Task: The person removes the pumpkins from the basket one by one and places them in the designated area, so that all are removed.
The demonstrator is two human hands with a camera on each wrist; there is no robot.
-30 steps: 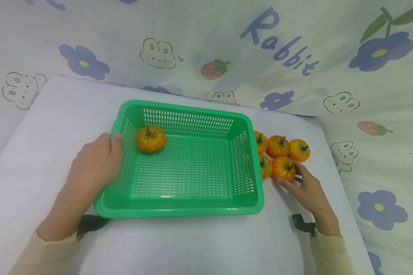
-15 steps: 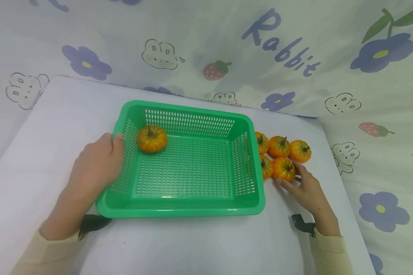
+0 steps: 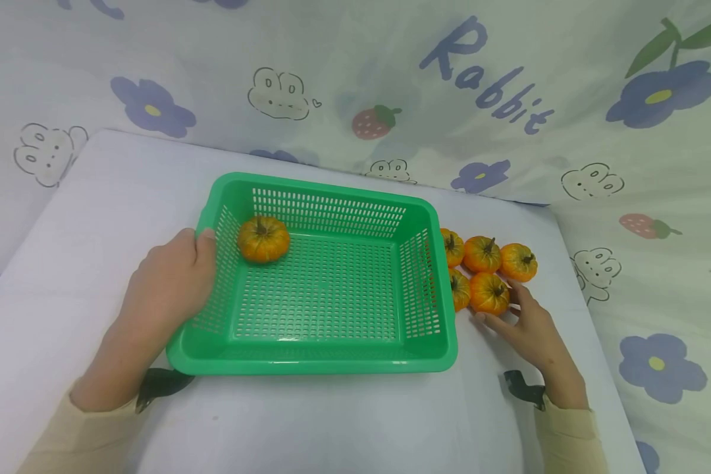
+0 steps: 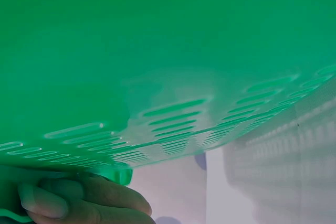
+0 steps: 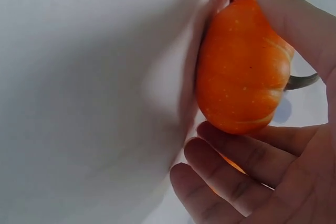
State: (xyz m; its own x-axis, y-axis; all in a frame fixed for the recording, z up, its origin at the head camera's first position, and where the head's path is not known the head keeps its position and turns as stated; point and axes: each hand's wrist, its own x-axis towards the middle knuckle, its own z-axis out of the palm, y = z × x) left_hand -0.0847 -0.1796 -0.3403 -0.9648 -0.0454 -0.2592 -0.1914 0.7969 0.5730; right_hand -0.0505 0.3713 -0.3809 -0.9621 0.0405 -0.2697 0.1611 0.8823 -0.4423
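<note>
My left hand [image 3: 172,276] grips the left rim of a green plastic basket [image 3: 314,365], thumb over the top. Its fingers [image 4: 100,198] show under the basket wall in the left wrist view. One orange pumpkin [image 3: 263,239] sits inside at the basket's back left. To the right of the basket, my right hand [image 3: 530,326] holds the near right pumpkin [image 3: 490,293] between thumb and fingers. In the right wrist view the same pumpkin [image 5: 244,69] lies between the thumb [image 5: 299,24] and the index finger below.
Several more pumpkins cluster beside the basket: a middle one [image 3: 482,255], a far right one [image 3: 518,262], and two partly hidden by the basket's right wall. All rest on a white-covered table [image 3: 343,421]. A printed cloth [image 3: 332,59] hangs behind it.
The whole scene shifts slightly rightward in the head view, hands included. Both hands keep their places on the basket and at the pumpkin.
</note>
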